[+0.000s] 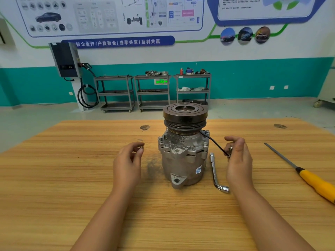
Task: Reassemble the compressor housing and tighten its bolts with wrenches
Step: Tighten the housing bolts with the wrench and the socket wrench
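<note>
Bolt-fitting step, I'd say; left hand (126, 160) pinches a small fastener (141, 149), right hand (237, 160) pinches another beside the compressor (183, 156); next, thread them in, then the socket wrench (214, 171).

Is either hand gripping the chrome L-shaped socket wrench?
No, the chrome L-shaped socket wrench lies on the wooden table between the grey metal compressor and the right hand.

Wooden table (72, 178) with two dark knots. Long tool with a yellow handle (315, 184) flat on its right side. Three gray carts (153, 91) by the far wall. Black charger box (65, 59) and big posters (108, 15) up higher.
</note>
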{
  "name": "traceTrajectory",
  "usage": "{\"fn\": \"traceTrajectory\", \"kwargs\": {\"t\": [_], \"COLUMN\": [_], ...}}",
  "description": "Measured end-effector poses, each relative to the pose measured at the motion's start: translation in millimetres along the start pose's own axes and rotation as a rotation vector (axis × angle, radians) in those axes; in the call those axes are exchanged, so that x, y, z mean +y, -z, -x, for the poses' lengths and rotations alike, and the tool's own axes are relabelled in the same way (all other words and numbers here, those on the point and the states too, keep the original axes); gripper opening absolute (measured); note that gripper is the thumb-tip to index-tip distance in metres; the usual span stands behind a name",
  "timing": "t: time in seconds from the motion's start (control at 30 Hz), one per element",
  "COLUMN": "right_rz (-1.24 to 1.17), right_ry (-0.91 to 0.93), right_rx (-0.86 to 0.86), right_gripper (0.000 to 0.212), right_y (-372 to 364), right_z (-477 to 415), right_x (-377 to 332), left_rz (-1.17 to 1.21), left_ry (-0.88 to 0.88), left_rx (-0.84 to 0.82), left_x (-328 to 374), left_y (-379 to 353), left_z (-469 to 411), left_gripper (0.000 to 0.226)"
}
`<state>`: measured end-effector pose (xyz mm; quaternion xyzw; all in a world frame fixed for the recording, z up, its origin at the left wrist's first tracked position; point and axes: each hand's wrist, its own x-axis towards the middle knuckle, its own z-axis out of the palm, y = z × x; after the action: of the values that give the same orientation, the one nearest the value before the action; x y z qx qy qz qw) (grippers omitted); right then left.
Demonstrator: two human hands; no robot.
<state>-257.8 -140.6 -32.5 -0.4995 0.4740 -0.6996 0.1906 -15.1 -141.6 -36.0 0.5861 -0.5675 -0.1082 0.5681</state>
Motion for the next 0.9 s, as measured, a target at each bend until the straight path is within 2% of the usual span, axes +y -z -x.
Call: {"fn": "traceTrajectory", "kwargs": {"t": [0.1,0.2,0.33,0.53,0.77,0.9], "right_rz": [-0.032,-0.024,-0.016,-0.005,-0.052,-0.072], "right_ry": [-0.047,-0.036,-0.003,0.026,-0.037,-0.062], "right_rx": [-0.070,-0.014,0.097,0.120,0.113,0.104], "right_gripper": [0.013,0.018,0.020,0.023,0.029,0.037], "right_y": [0,1,1,2,3,3], "right_z": [-3,-7,-9,-9,-11,-10], "right_x": [2,7,4,2,3,4], "left_rz": [0.212,0.397,0.475,0.277,0.044,-0.059], "left_ry": [-0.028,-0.071,-0.069,-0.058,-0.186,-0.252], "left_rx": [0.010,0.015,-0.051,-0.164,-0.182,-0.189], "left_x": [26,55,84,96,97,101], "left_y": [-1,-4,-10,-23,-28,-24], "left_z": [13,24,29,21,21,20], "left_gripper": [0.022,0.022,0.019,0.020,0.023,0.034]}}
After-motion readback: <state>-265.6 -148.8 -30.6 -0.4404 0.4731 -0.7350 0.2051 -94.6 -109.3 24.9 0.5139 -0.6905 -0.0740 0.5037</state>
